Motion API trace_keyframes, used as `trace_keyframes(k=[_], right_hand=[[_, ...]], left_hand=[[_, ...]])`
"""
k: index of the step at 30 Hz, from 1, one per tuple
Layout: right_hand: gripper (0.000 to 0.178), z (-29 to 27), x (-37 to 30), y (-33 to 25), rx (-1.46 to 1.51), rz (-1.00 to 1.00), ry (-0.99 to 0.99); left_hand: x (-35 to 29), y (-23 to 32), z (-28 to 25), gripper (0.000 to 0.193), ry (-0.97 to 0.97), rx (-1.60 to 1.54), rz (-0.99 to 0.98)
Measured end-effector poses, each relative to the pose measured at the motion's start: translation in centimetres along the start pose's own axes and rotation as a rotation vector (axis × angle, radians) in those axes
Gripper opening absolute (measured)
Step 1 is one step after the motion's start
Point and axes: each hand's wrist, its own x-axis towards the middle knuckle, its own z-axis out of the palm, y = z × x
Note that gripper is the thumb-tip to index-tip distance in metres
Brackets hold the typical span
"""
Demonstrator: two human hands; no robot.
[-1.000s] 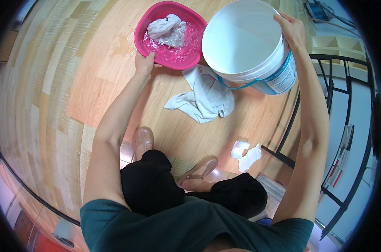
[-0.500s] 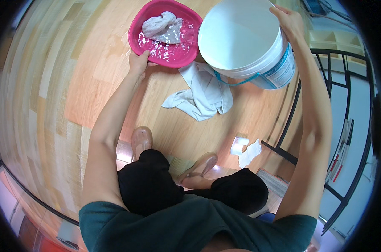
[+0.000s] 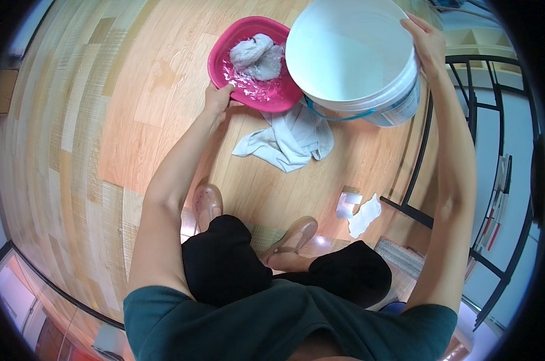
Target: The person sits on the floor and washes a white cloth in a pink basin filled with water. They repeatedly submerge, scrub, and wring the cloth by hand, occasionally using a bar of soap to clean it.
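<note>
Wooden floor point(image 3: 158, 132): left hand point(image 3: 217, 100) pinches basin point(image 3: 284, 94) (right hand point(image 3: 427, 45), bucket point(image 3: 344, 54)).

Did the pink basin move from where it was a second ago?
Yes. The pink basin has shifted right and toward the person, judged against the white cloth on the floor, and now hides more of that cloth's far edge.

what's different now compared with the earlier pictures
The pink basin has shifted right and toward the person, guided by the left hand, and now hides more of the white cloth on the floor. Nothing was taken hold of or let go. Unchanged: the right hand grips the white bucket, the wet cloth sits in the basin, and the floor cloth lies in place.
</note>
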Motion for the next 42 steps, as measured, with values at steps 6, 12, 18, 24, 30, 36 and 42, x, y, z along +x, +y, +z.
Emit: trace_keyframes(k=[6,12,18,24,30,36,42], right_hand=[[0.042,-6.3,-1.6,4.1,0.124,0.141,0.160],[0.049,-15.7,-6.0,11.5,0.061,0.309,0.163],[0.042,-21.6,-12.2,22.4,0.141,0.518,0.198],[0.051,-20.2,-17.4,25.5,0.322,0.772,0.392],[0.044,-19.9,-21.4,27.6,0.625,0.689,0.632],[0.026,-6.2,-33.5,29.7,0.547,1.217,0.378],[0.057,14.1,-33.4,17.0,-0.113,0.353,-0.423]], left_hand=[[0.1,0.5,2.6,0.033,-0.069,0.074,-0.011],[1.8,-0.9,4.9,0.032,-0.118,-0.007,-0.070],[2.6,-2.1,6.5,0.032,-0.120,-0.065,-0.028],[2.7,-3.5,6.7,0.027,-0.126,-0.087,-0.026],[1.3,-3.4,8.1,0.036,-0.192,-0.147,-0.089],[-3.1,-8.8,6.6,0.039,-0.313,0.755,0.206],[-9.9,-10.1,9.9,0.075,-0.738,1.490,0.993]])
